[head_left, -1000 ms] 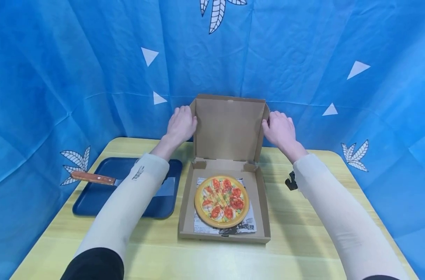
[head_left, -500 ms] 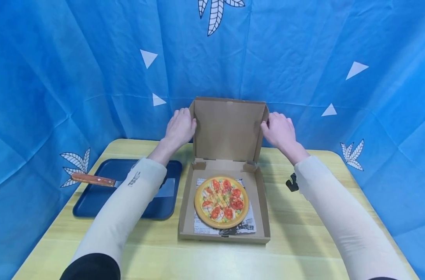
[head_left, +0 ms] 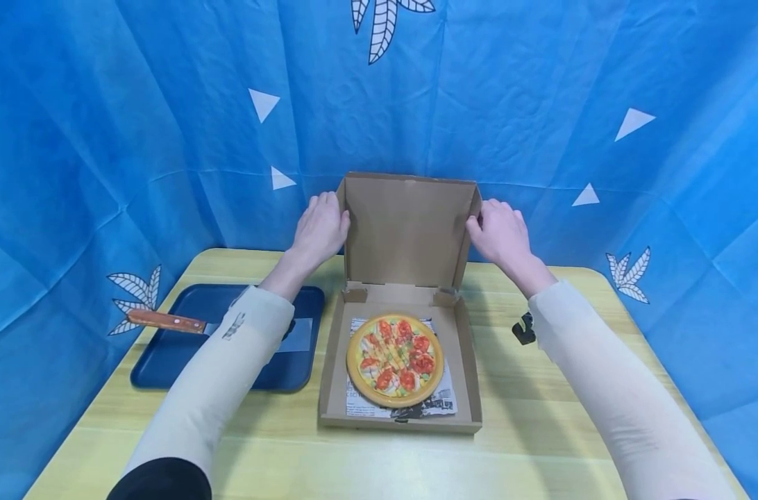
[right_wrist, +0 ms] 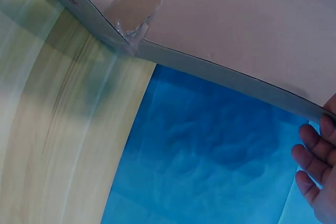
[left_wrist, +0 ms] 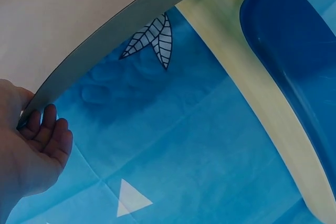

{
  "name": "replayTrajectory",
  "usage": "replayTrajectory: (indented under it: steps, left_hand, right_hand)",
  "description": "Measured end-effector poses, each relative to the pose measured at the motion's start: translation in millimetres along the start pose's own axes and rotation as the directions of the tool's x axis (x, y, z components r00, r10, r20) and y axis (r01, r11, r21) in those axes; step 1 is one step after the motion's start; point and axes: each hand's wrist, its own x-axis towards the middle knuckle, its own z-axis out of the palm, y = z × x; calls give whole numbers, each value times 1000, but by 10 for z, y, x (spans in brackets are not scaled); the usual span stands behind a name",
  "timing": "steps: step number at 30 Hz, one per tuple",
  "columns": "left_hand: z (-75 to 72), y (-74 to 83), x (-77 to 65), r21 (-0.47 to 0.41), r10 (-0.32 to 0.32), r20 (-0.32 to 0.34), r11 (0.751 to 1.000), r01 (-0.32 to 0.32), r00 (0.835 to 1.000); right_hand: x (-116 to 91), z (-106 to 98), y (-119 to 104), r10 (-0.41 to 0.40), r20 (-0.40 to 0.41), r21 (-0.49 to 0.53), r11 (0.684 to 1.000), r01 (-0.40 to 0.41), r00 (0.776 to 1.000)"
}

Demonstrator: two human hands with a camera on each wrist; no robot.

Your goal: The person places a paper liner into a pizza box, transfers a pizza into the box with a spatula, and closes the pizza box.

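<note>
A brown cardboard pizza box point(head_left: 399, 425) stands with its lid point(head_left: 407, 229) raised upright at the back. My left hand point(head_left: 320, 226) pinches the lid's left side near the top, thumb on the inner side. On the opposite side my right hand point(head_left: 499, 229) grips the lid's edge the same way. The left wrist view has my left hand point(left_wrist: 39, 145) with fingers curled at the side flap; in the right wrist view my right hand point(right_wrist: 320, 156) shows only partly at the frame's edge. Inside the box lies a round pizza point(head_left: 395, 359) on printed newspaper-style paper point(head_left: 444, 403).
Left of the box is a dark blue tray point(head_left: 185, 361). A wooden-handled spatula point(head_left: 166, 320) lies across it, partly hidden under the left sleeve. The light wooden table point(head_left: 279, 451) ends at a blue patterned curtain point(head_left: 510, 104) behind and beside it.
Both hands keep their hold on the lid, which stays upright and nearly still. The view shifts very slightly.
</note>
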Motion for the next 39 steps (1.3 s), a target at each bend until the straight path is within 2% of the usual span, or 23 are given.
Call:
replayTrajectory:
  steps: [23, 39]
  left_hand:
    - [-103, 28, -254, -49, 41, -37, 998, -43, 998]
    - [-122, 54, -426, -61, 62, -86, 996, -68, 994]
  right_hand:
    - [-259, -74, -58, -17, -46, 73, 997, 20, 999]
    - [-399, -59, -69, -31, -81, 77, 996, 38, 996]
